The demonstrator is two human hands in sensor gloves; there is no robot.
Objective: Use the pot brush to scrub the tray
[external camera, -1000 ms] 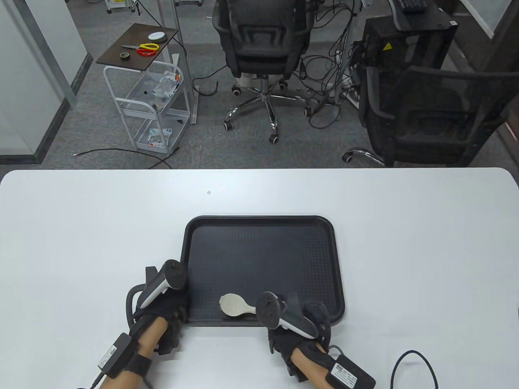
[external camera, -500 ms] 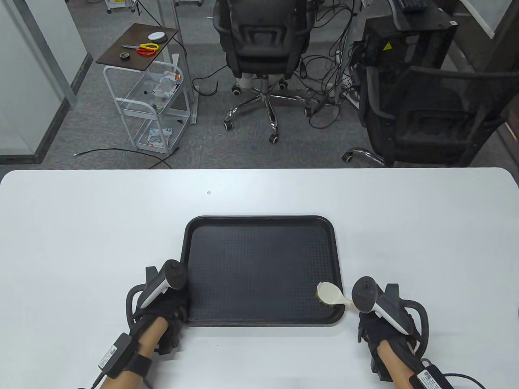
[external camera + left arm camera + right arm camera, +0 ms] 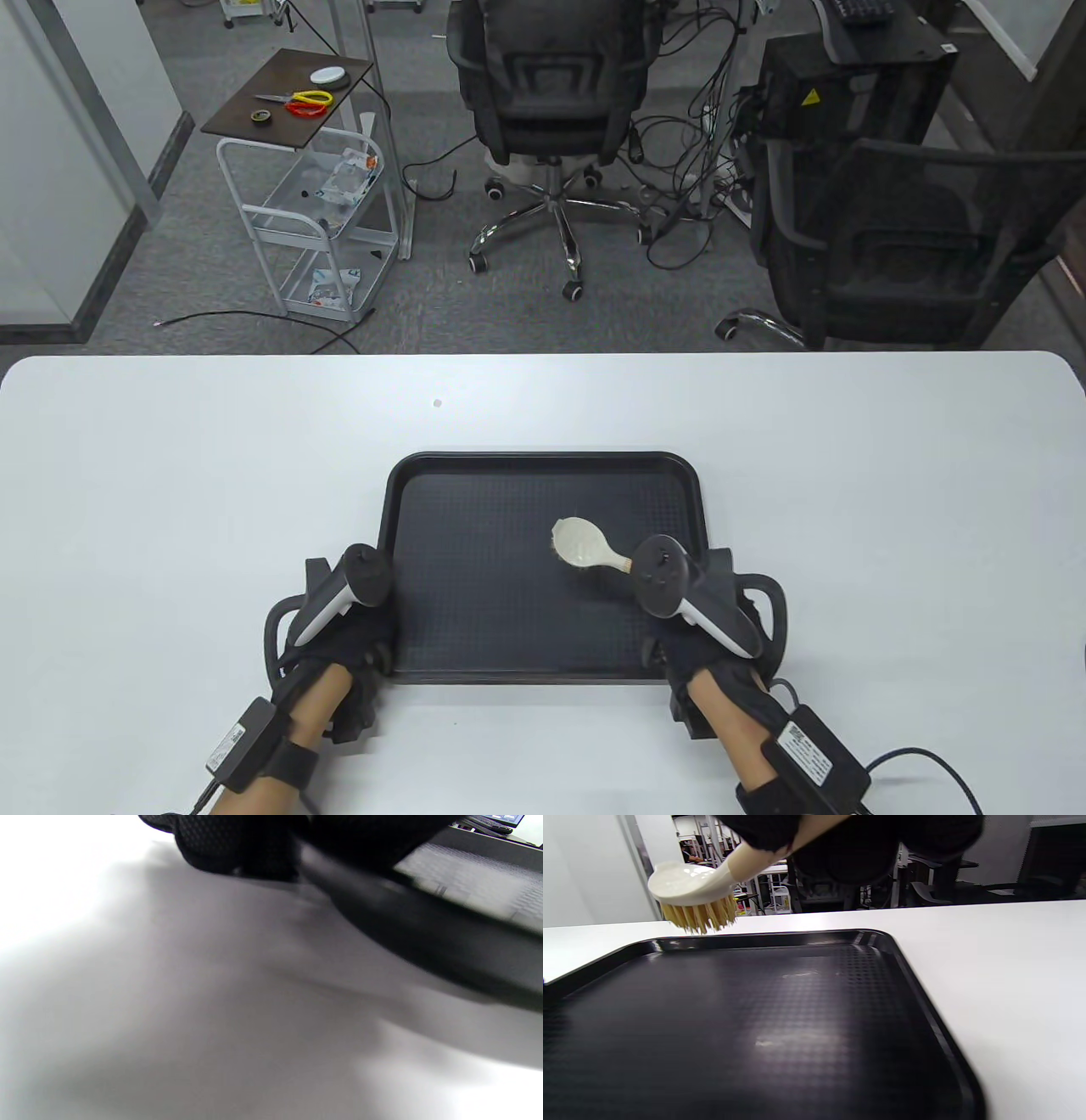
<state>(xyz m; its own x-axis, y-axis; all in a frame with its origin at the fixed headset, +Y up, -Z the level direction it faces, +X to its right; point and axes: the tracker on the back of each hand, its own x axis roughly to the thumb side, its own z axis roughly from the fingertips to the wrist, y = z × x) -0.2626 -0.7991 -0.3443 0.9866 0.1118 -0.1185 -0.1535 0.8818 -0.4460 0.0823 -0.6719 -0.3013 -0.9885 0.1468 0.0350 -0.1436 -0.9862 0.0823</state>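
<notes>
Gripping pot brush (image 3: pixel 582 544) over black tray (image 3: pixel 509 662), right hand (image 3: pixel 704 654), left hand (image 3: pixel 356 632) holding rim

Beyond the white table (image 3: pixel 170 475) lies grey carpet (image 3: pixel 170 280). Two black office chairs (image 3: pixel 551 93) stand there among tangled cables (image 3: pixel 679 170). At the left stands a white wire cart (image 3: pixel 314 229) with a brown top, scissors lying on it.
</notes>
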